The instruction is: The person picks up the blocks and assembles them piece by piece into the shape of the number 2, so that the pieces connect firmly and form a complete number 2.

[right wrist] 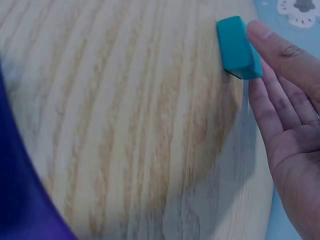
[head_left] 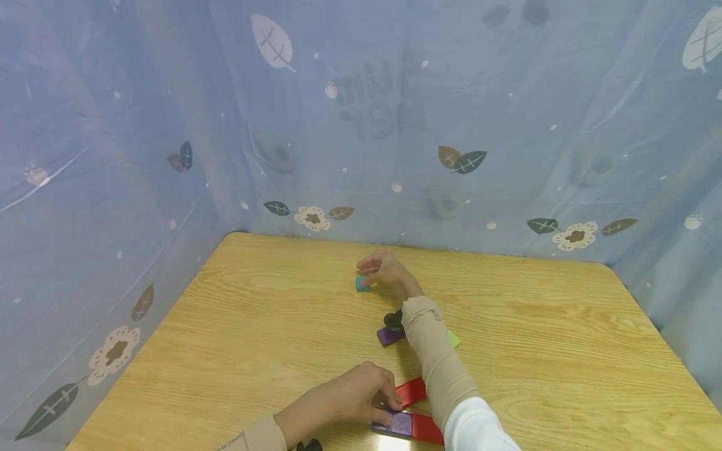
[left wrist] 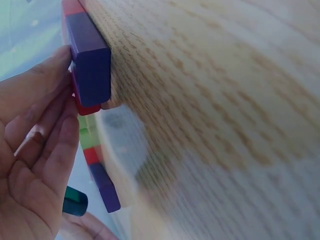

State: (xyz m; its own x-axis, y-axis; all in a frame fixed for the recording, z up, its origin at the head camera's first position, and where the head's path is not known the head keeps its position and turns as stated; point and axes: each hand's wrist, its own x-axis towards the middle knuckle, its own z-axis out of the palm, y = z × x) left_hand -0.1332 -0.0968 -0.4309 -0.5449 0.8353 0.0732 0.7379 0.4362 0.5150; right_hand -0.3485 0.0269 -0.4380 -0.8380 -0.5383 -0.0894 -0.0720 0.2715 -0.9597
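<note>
In the head view, my left hand (head_left: pixel 361 394) is at the near part of the table, its thumb on a purple block (head_left: pixel 399 425) and its fingertips at the left end of a red block (head_left: pixel 412 393) just behind. The left wrist view shows the thumb against the side of this purple block (left wrist: pixel 90 60), the fingers reaching behind it. Farther off, my right hand (head_left: pixel 386 269) pinches a small teal block (head_left: pixel 361 285) at the table surface. In the right wrist view, the thumb meets one side of the teal block (right wrist: pixel 237 47), with the fingers behind.
Another red block (head_left: pixel 427 430) adjoins the purple one. Between the hands lies a second purple block (head_left: pixel 390 336), and a light green block (head_left: pixel 454 339) shows past the right sleeve, which hides part of the row. Patterned blue curtains (head_left: pixel 361 125) border the wooden table (head_left: pixel 254 313).
</note>
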